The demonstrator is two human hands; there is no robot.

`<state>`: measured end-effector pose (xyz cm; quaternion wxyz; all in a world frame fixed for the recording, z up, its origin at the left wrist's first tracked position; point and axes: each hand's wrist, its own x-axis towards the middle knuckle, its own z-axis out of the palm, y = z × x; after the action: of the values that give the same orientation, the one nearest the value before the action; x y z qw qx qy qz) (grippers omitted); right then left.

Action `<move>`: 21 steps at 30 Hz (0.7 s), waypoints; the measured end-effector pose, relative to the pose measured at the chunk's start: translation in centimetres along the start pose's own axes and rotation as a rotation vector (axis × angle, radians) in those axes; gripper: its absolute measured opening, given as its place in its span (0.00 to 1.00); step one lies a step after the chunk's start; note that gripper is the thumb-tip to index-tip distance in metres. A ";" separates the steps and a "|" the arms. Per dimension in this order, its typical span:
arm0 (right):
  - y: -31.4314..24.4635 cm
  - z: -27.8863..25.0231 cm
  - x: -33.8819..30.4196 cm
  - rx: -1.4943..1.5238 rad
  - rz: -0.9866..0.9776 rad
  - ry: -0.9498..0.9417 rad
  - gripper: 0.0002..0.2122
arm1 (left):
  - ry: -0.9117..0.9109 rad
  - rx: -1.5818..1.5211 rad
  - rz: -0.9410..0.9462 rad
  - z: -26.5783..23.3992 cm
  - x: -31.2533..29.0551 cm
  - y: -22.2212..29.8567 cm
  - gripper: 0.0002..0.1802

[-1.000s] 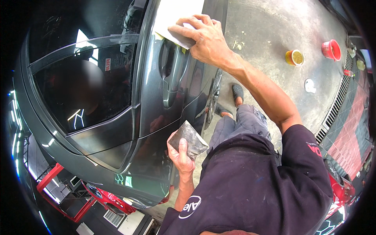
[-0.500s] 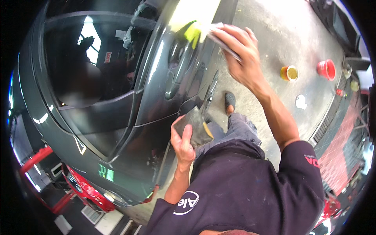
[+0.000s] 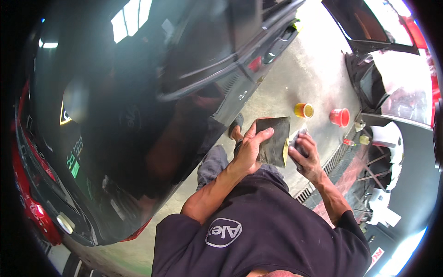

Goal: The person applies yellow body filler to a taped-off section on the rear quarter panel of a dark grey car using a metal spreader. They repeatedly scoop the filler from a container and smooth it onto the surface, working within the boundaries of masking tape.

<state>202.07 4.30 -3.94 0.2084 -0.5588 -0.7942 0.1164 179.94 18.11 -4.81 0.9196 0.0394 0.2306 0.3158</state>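
Note:
My left hand (image 3: 248, 150) grips a dark flat rectangular plate (image 3: 277, 141), its thumb lying on top. Yellow putty (image 3: 286, 148) clings along the plate's right edge. Close beside that edge, my right hand (image 3: 309, 159) is closed around a flat grey spreader (image 3: 299, 148), partly hidden by the fingers. Whether the spreader touches the plate I cannot tell. Both hands are in front of my body, to the right of a glossy dark car (image 3: 124, 152). A bit of yellow-green (image 3: 296, 25) shows on the car's far side.
On the concrete floor stand a yellow tub (image 3: 303, 110) and a red bucket (image 3: 339, 117). A drain grate (image 3: 334, 159) runs beyond them. At the right are loose car panels (image 3: 386, 141) on a stand and another car (image 3: 369, 27).
My right hand has come away from the car's yellow-green patch, down beside the plate. My left hand has moved right with the plate. My view has turned, and the car appears shifted.

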 end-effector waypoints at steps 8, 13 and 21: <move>-13.6 2.0 1.3 0.008 0.604 0.166 0.17 | -0.070 0.499 0.414 -2.0 -5.2 2.2 0.27; -21.1 3.6 4.2 0.052 0.550 0.264 0.17 | -0.101 0.500 0.553 -1.4 -6.4 0.8 0.27; -25.5 5.7 3.5 -0.064 0.611 0.497 0.17 | -0.422 0.545 0.345 -0.4 -10.6 -0.4 0.26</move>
<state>177.01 -1.00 2.34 0.3325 -0.7868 -0.5199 0.0093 172.60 11.44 -1.01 0.8360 0.3846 0.1014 0.3781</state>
